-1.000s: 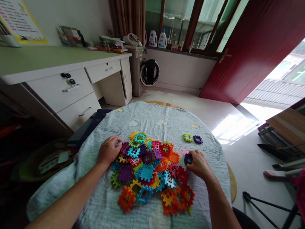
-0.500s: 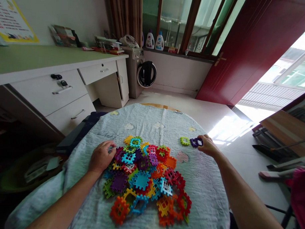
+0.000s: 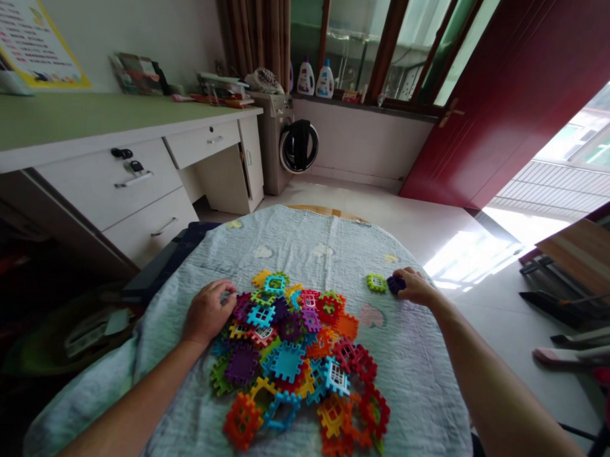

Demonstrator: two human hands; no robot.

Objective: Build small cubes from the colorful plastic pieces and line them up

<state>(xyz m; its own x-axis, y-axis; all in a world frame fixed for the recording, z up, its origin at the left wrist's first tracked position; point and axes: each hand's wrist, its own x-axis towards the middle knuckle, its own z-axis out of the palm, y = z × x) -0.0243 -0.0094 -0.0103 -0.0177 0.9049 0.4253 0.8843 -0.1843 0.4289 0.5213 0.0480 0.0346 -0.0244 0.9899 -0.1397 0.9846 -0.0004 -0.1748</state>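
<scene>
A heap of colourful notched plastic pieces, among them a blue square piece, lies on the cloth-covered round table. At the heap's left edge rests my left hand, its fingers curled beside a small greyish piece; whether they grip it is unclear. Off to the right, my right hand has its fingers closed on a dark purple piece, partly covered by the fingertips. Just left of that piece lies a lime green piece with a white window grid.
A white desk with drawers stands at the left. Beyond the table are a washing machine and two detergent bottles on the sill. A red door stands at the right.
The view has shifted slightly. My right hand now covers more of the purple piece, and the pale insert seen in it before is hidden. My left hand stays by the heap.
</scene>
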